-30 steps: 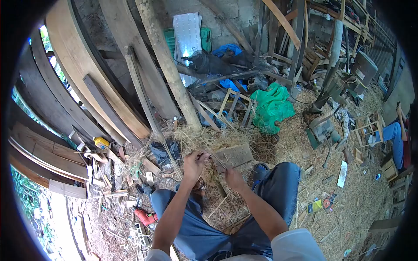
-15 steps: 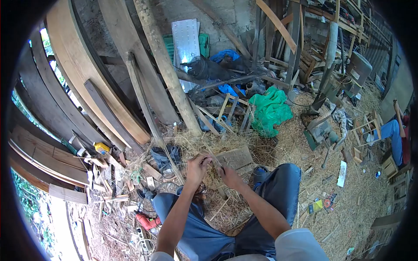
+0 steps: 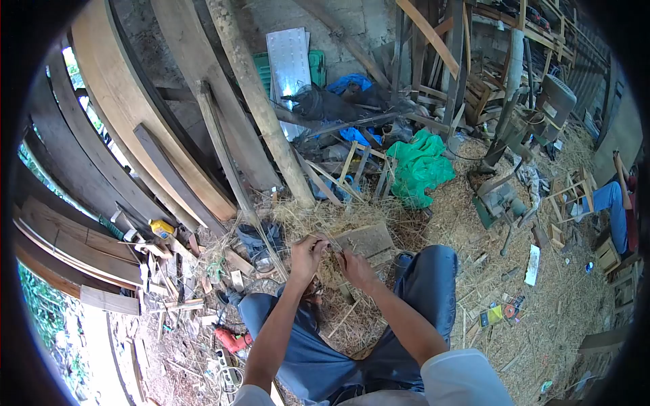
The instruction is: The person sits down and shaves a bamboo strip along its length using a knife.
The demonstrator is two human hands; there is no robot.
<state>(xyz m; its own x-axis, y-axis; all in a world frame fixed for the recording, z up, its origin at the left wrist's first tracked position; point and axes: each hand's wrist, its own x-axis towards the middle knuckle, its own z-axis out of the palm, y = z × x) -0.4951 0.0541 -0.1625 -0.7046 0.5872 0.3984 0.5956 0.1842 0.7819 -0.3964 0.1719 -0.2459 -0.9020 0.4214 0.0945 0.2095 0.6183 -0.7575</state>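
My left hand (image 3: 307, 258) is raised over the straw between my knees, its thumb and fingers pinched together. Whatever sits in that pinch is too small to make out. Close by on the right, my right hand (image 3: 357, 268) is closed, with a small dark bit showing at its fingertips that I cannot name. A narrow gap separates the two hands. Behind them a wooden block (image 3: 365, 239) lies in the straw.
A red power drill (image 3: 232, 340) and a power strip (image 3: 230, 372) lie at lower left. A green plastic sheet (image 3: 421, 166) lies ahead, with a machine (image 3: 502, 203) to its right. Long planks (image 3: 145, 101) lean at left. Another person's leg (image 3: 613, 203) shows far right.
My right hand has shifted slightly up and left, nearer my left hand. The thin pale strip seen between the hands earlier is harder to see now. My right knee has moved slightly inward.
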